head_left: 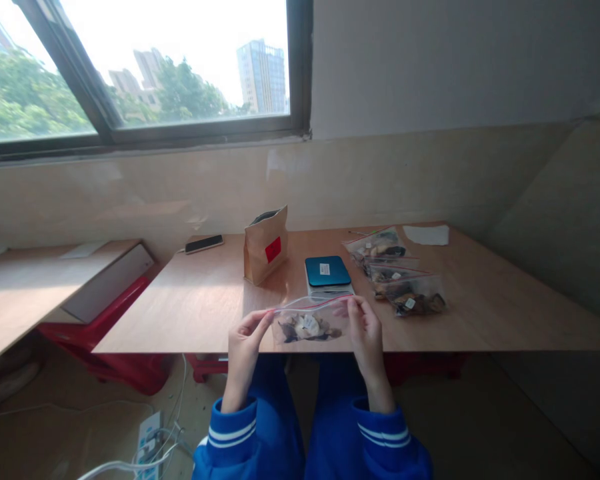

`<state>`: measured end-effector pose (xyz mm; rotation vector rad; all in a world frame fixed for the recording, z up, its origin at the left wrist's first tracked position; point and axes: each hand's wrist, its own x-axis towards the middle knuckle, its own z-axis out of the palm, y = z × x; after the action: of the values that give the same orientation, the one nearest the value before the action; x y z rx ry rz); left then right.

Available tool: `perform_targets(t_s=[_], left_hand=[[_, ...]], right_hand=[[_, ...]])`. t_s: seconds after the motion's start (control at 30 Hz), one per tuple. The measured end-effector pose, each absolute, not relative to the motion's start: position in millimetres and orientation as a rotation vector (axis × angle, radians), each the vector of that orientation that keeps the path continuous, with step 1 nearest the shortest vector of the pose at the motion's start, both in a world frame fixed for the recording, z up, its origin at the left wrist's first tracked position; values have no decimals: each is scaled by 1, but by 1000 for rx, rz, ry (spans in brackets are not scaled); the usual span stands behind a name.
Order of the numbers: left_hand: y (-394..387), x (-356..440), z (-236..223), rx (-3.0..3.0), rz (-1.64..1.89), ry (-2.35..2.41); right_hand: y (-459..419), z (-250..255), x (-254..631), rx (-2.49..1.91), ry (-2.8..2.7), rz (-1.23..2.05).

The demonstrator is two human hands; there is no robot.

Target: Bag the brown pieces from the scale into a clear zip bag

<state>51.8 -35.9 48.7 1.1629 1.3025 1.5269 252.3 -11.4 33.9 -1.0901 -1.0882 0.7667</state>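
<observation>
A clear zip bag with a red seal strip and brown dried pieces inside hangs between my two hands, above the near edge of the wooden table. My left hand pinches the bag's top left corner. My right hand pinches its top right corner. Both sleeves are blue with white stripes. Just behind the bag stands a small scale with a blue top.
Three filled zip bags lie in a row to the right of the scale. A brown paper pouch with a red label stands left of the scale. A phone lies at the back left and a white paper at the back right. A power strip with cables lies on the floor.
</observation>
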Motion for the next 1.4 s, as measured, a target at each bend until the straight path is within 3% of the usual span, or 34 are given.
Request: perform_targets(t_s=[0.73,0.97,1.13,1.4], left_hand=[[-36,73,50,1246,1730,1406],[-30,81,52,1239,1792,1269],[-27,81,51,1303,1776,1236],[-35,78,45,1322,1631,1213]], right_hand=[[-11,20,257,-1145,-1143,656],[-14,38,232,-1156,-1467,165],[-17,60,203,-996,-1658,254],[-19,53,206,-958,-1606,325]])
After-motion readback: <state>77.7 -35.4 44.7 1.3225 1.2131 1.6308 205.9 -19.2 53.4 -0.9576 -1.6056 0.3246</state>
